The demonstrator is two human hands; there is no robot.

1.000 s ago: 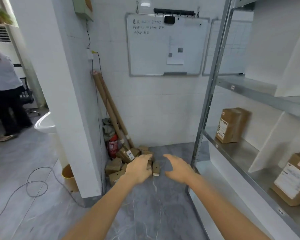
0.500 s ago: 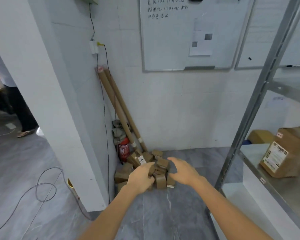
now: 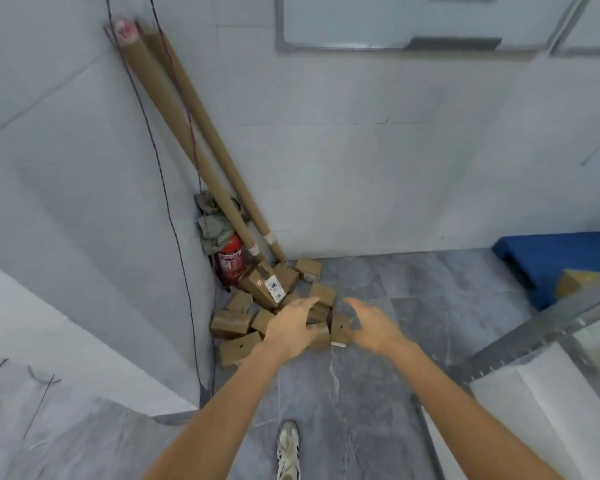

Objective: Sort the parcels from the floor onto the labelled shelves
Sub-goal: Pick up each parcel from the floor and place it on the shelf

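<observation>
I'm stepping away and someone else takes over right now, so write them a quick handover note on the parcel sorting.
Left hand: fingers curved over the pile, hold unclear.
Right hand: open, spread beside it, holding nothing.
Small brown cardboard parcels: heaped on the grey floor in the corner, by the red fire extinguisher.
Done: no parcel lifted yet.
To do: pick up each parcel, read its label, shelve it on the metal rack to the right.

extinguisher (image 3: pixel 230 261), cardboard tubes (image 3: pixel 174 119), whiteboard (image 3: pixel 395 22)

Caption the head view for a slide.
Left hand and right hand hover over parcels piled by an extinguisher and tubes.
</observation>
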